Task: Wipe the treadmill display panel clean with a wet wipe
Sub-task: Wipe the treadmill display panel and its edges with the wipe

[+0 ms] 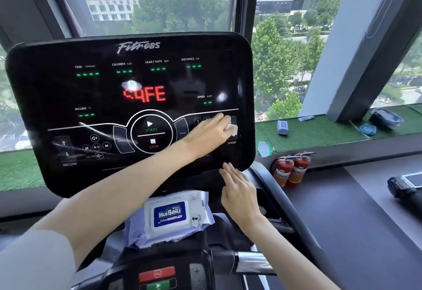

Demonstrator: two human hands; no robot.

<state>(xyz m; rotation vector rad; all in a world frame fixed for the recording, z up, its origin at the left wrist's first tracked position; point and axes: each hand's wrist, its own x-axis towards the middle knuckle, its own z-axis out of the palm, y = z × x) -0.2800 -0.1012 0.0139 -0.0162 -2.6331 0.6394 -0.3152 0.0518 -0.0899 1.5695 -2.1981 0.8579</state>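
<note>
1. Now the left hand (205,133) reaches across the treadmill display panel (45,97). Its fingers are stretched nearly straight and laid flat on a crumpled white wet wipe (232,128), pressing it to the glass. The thumb is hidden.
2. The wet wipe sits toward 4 o'clock on the panel face, at 3 o'clock from the round START/STOP ring (151,130), just above the word SPEED.
3. The right hand (238,190) holds nothing. Its fingers are straight and slightly spread, and the fingertips touch the panel's bottom edge near 5 o'clock.
4. A wipe pack (171,215) with a blue label lies at 6 o'clock from the panel, just beside the right hand at its 9 o'clock.
5. The panel shows red "SAFE" at its centre, partly under glare. There are wet-looking streaks toward 8 o'clock.
6. Two red fire extinguishers (292,170) stand at 2 o'clock from the right hand, below the grass-covered window sill (319,132).
</note>
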